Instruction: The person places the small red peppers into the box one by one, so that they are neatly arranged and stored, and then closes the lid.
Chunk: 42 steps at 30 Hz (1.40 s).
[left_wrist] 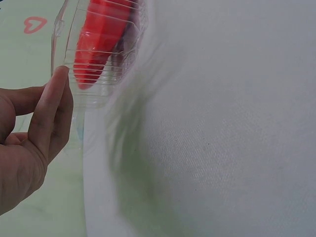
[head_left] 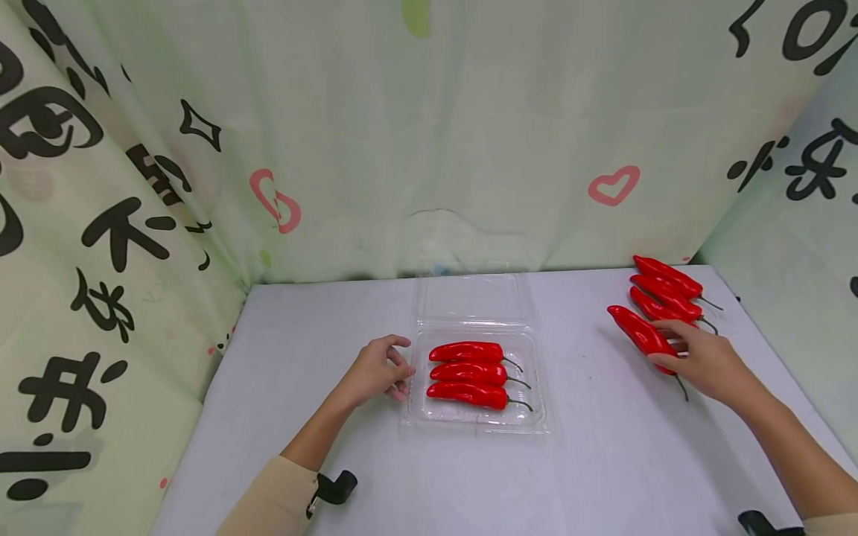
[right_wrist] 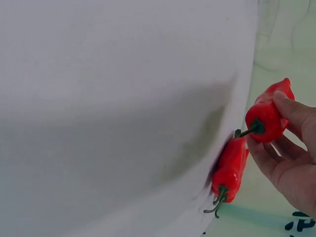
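My right hand (head_left: 704,361) grips a red chili pepper (head_left: 637,330) between thumb and fingers, its green stem hanging toward me. In the right wrist view the held pepper (right_wrist: 266,116) is raised off the table, beside the other peppers (right_wrist: 231,168) lying there. Three more red peppers (head_left: 663,289) lie in a stack at the table's far right. A clear plastic box (head_left: 479,424) with its lid folded back holds three peppers (head_left: 469,374) side by side, stems to the right. My left hand (head_left: 380,370) is at the box's left wall, a fingertip touching it in the left wrist view.
A white table (head_left: 302,335) bears everything. Behind it hangs a pale green curtain (head_left: 469,149) with printed hearts and black characters, which also closes off both sides. The transparent lid (head_left: 472,300) lies back toward the curtain.
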Available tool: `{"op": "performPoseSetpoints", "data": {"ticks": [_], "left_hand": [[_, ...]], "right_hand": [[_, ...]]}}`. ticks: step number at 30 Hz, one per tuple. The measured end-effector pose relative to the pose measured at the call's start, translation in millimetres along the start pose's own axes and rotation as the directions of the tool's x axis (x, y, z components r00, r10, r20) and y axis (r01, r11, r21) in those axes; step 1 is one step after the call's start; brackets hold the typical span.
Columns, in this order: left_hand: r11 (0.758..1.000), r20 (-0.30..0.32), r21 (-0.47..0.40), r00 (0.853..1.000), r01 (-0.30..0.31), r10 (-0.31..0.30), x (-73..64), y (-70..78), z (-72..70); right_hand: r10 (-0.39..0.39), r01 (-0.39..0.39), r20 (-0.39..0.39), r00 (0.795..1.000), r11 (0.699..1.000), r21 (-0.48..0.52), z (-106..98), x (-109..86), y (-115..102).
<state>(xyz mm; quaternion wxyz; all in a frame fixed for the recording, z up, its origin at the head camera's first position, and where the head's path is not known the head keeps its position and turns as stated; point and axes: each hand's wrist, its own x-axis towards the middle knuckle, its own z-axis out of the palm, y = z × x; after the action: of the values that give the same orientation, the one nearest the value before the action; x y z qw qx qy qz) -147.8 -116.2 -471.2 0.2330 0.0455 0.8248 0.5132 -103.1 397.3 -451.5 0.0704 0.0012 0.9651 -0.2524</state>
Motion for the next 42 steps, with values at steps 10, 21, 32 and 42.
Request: {"op": "performPoseSetpoints", "data": {"ticks": [10,21,32,42], "left_hand": [[1.0,-0.003,-0.002,1.0,0.005,-0.005,1.8,-1.7,-0.4],[1.0,-0.002,-0.014,1.0,0.006,-0.006,1.6,-3.4,0.4],[1.0,-0.002,-0.017,1.0,-0.001,0.0,2.5,-3.7,0.3],[1.0,-0.005,-0.006,1.0,0.004,-0.004,2.1,-2.1,0.8]], "right_hand": [[-0.136,0.137,-0.037,0.99,0.99,0.023,4.0,-0.6,-29.3],[-0.219,0.219,-0.012,0.976,0.975,0.034,11.1,-0.6,-64.0],[-0.239,0.238,0.051,0.97,0.971,0.027,14.7,2.8,-91.5],[-0.321,0.315,0.091,0.943,0.947,0.068,17.0,6.6,-113.4]]}}
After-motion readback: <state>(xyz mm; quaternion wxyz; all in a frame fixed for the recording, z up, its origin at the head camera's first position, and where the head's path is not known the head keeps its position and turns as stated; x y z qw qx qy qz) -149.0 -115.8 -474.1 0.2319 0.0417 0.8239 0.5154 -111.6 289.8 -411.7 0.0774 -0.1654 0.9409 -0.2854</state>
